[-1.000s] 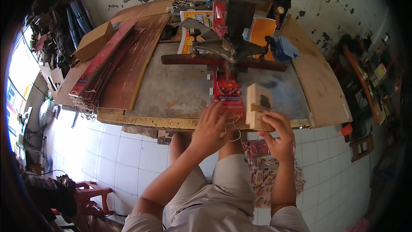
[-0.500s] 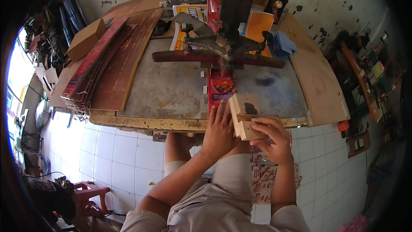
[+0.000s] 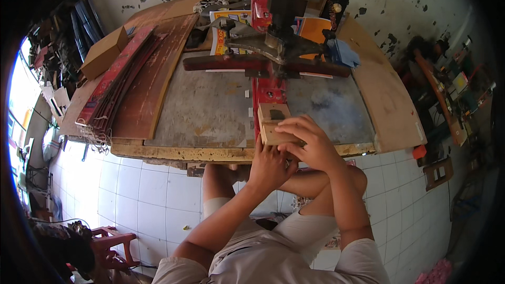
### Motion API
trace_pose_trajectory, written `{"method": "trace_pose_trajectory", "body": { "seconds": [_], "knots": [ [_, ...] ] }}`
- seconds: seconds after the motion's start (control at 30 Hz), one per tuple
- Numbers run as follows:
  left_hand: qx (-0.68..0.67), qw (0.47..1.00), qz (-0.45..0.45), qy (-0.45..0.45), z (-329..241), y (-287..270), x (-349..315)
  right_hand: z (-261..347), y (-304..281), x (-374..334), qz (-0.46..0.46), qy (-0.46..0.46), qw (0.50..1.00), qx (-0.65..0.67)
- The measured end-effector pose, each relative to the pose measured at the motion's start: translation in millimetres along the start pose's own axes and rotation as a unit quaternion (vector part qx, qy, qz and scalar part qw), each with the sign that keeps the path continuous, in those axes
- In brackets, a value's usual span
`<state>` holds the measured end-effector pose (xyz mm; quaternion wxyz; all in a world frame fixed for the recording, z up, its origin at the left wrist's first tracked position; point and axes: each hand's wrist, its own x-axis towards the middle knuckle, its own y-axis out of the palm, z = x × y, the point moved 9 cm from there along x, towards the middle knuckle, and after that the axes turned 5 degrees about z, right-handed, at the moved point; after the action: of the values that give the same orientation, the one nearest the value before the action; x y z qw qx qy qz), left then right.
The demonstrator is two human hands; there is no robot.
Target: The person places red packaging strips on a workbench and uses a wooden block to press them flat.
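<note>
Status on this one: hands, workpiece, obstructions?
Right hand gripping wooden block. Left hand at block's near end. Block over red strip. Dark crossbar farther along strip, clear of both hands.

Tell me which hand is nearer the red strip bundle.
Left. The left hand is right of the red bundle; the right hand is farther right, on the wooden block.

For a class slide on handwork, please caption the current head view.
The right hand holds a wooden block over a red strip, left hand close by at the worktable's front edge.
</note>
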<state>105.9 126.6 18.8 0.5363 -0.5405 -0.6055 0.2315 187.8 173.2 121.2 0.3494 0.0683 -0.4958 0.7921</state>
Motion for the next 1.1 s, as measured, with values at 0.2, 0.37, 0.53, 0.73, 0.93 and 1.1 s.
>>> {"method": "trace_pose_trajectory", "body": {
  "seconds": [0.2,0.37,0.53,0.73,0.93,1.1],
  "knots": [
    [0.029,0.999,-0.022,0.008,-2,-6,3,-50,20,34,-0.019,0.025,0.999,-0.035],
    [0.024,0.999,-0.023,0.005,-3,-6,5,-68,26,41,-0.022,0.034,0.997,-0.066],
    [0.025,1.0,-0.017,0.003,-3,-6,4,-69,27,41,-0.024,0.025,0.998,-0.05],
    [0.022,1.0,-0.018,0.005,-3,-10,3,-69,26,39,-0.037,0.023,0.999,-0.032],
    [0.02,1.0,0.003,-0.003,-2,-5,3,-60,20,40,-0.056,-0.01,0.995,-0.077],
    [0.017,1.0,-0.002,-0.004,-2,-6,4,-65,21,42,-0.054,-0.006,0.995,-0.089]
  ]
}}
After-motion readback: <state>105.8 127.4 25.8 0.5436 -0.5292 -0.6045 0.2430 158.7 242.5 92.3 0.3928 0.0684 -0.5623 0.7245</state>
